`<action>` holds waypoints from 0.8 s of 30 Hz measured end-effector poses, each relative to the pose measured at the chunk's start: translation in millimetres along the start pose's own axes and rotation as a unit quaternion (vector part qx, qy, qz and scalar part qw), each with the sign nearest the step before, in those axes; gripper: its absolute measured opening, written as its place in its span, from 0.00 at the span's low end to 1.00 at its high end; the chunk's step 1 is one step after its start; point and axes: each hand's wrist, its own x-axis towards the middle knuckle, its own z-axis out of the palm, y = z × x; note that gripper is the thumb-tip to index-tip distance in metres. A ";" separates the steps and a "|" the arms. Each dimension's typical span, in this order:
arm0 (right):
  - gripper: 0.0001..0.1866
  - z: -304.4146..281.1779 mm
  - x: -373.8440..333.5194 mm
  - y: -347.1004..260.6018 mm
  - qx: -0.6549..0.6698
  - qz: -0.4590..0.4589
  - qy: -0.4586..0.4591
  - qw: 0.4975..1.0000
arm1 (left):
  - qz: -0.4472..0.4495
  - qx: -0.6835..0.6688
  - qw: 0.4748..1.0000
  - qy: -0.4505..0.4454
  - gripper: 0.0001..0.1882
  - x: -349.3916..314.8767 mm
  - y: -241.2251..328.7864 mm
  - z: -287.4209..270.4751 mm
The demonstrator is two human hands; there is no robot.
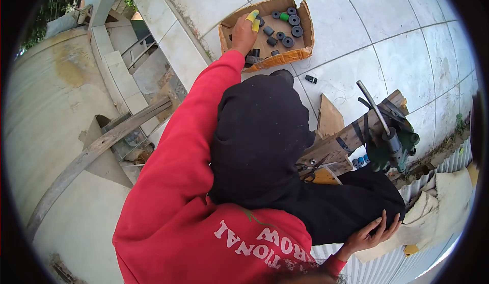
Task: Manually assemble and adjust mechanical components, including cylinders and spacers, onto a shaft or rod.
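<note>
The only lettering I can make out is on the front of my red sweatshirt [173, 217] – chunky white capitals [245, 248] in slanting rows across my chest. From where I look down they stand upside down, under a thin green printed line [250, 215]. I get just the parts of words that face me – toward the lower edge, the rest is too blurred to read.
</note>
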 end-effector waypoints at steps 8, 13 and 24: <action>0.15 -6.2 0.9 -3.5 -0.007 -0.006 0.018 1.000 | -0.050 0.009 0.998 0.035 0.20 7.8 9.2 23.0; 0.15 -11.2 0.9 -5.5 -0.016 0.007 0.006 1.000 | -0.066 0.013 0.994 0.084 0.22 -2.7 7.7 33.0; 0.15 -16.3 4.1 -11.5 -0.034 0.008 0.003 0.999 | -0.129 -0.051 0.990 -0.005 0.27 4.1 -21.7 48.5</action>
